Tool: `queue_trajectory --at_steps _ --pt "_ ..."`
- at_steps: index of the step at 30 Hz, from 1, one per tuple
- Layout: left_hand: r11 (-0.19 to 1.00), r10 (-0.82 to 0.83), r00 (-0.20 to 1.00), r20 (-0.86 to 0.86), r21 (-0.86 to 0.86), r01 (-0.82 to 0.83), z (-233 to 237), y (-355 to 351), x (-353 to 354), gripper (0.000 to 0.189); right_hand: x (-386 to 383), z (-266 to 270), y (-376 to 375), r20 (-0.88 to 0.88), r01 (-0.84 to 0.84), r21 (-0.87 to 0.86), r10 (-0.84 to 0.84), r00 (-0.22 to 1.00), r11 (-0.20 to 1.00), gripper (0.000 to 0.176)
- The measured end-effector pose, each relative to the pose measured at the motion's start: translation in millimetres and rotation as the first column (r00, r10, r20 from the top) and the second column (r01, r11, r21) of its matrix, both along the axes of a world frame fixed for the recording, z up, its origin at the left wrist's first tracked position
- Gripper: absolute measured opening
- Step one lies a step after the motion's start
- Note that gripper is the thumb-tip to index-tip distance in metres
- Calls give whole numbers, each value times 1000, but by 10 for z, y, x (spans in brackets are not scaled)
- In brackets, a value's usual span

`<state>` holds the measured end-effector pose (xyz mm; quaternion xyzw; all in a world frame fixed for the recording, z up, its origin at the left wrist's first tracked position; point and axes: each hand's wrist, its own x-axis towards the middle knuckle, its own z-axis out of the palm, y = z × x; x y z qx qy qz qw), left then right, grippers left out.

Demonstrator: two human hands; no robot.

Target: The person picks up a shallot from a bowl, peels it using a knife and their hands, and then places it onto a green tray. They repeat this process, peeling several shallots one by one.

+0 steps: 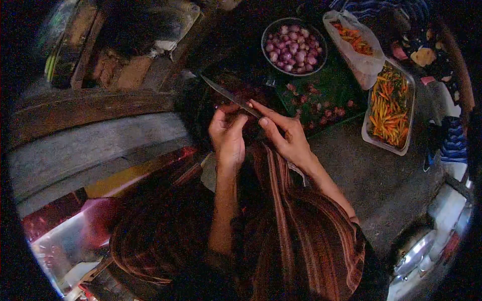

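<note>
Right hand (288, 138) grips the thin steel-bladed knife (228, 94); left hand (226, 133) curls closed, contents hidden. Risk: a blade slip cuts the left thumb beside it.

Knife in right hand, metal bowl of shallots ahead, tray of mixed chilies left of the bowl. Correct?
One error: the tray of chilies lies right of the bowl, not left, per the head view. The knife is in the right hand, and the bowl holds shallots.
</note>
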<state>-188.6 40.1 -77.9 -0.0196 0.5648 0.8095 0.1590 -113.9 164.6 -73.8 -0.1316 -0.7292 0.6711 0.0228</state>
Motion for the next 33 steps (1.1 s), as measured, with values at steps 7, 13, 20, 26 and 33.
queue_trajectory --at_steps 7,13,20,26,33 --pt "997 -24 999 -33 -77 22 -8 -54 22 28 -32 92 16 -47 7 -30 -9 999 1000 35" --pt "982 -5 983 -182 -185 -30 21 -49 54 20 -60 -18 -79 -55 70 -128 -77 996 989 33" --pt "999 -4 1000 26 -38 5 -38 -120 8 19 -89 -28 -5 164 73 -418 -4 986 905 31" --pt "997 -67 994 88 41 64 -82 -96 0 27 -110 -83 -57 -130 45 -52 -51 990 998 29" --pt "994 -61 998 11 -93 62 -41 -84 -44 32 -133 -95 -63 -162 5 48 3 987 999 29"
